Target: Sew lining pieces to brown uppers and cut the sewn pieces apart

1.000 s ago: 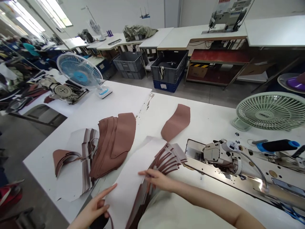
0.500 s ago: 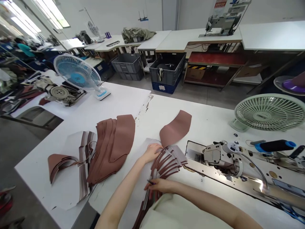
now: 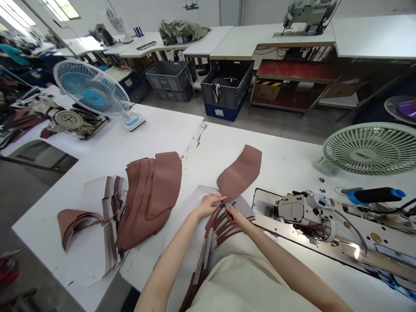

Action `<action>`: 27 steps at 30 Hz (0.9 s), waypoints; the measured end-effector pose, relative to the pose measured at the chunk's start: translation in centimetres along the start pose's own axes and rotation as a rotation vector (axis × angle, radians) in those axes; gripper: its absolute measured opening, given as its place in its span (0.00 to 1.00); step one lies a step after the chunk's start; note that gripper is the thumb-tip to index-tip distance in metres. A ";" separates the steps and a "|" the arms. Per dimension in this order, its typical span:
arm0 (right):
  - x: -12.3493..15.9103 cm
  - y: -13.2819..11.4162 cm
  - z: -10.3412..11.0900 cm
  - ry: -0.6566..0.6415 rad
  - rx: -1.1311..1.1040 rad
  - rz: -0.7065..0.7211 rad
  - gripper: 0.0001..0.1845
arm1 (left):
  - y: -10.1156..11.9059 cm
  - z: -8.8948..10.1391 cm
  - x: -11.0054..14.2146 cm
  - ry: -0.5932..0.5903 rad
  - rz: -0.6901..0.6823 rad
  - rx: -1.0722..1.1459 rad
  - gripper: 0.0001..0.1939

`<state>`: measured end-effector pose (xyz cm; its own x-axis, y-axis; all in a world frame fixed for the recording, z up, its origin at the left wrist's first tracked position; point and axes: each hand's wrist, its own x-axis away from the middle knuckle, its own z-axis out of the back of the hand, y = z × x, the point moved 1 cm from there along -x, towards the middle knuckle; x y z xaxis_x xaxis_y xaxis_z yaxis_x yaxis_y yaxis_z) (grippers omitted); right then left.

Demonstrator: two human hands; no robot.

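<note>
A fanned stack of brown leather pieces (image 3: 221,223) lies on the white table (image 3: 286,164) just in front of me. My left hand (image 3: 209,203) rests on the stack's far end, fingers closed in a pinch on the top piece. My right hand (image 3: 234,215) meets it from the right, fingers pinched on the same edge. A single brown piece (image 3: 241,171) lies flat just beyond both hands. A larger pile of brown pieces (image 3: 151,197) sits to the left, with thin strips (image 3: 108,216) beside it.
A sewing machine (image 3: 312,212) lies on its side at the right, with a green fan (image 3: 370,149) behind it and a black-and-blue tool (image 3: 373,195) near it. A blue fan (image 3: 92,91) and another machine (image 3: 69,121) stand at the left. Grey crates (image 3: 224,89) sit on the floor beyond.
My left hand came up from the near table edge to the stack's far end. My right hand slid forward along the stack to meet it.
</note>
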<state>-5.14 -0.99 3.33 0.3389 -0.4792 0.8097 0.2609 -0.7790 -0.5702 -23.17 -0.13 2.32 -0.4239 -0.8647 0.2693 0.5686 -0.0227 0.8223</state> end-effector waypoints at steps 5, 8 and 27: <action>-0.8 -0.5 -0.6 -0.019 0.002 0.053 0.18 | 0.1 0.1 0.0 -0.011 0.020 0.012 0.33; -1.2 -0.5 -0.6 -0.022 -0.003 0.063 0.19 | 0.0 0.2 0.0 -0.010 0.019 0.029 0.33; -2.1 -0.9 -0.7 0.014 -0.005 0.179 0.21 | -0.6 0.2 -0.2 0.016 0.018 0.108 0.32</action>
<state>-6.69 0.45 2.27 0.3667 -0.6163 0.6969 0.1932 -0.6823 -0.7050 -23.56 0.12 1.90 -0.4030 -0.8723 0.2771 0.4963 0.0461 0.8669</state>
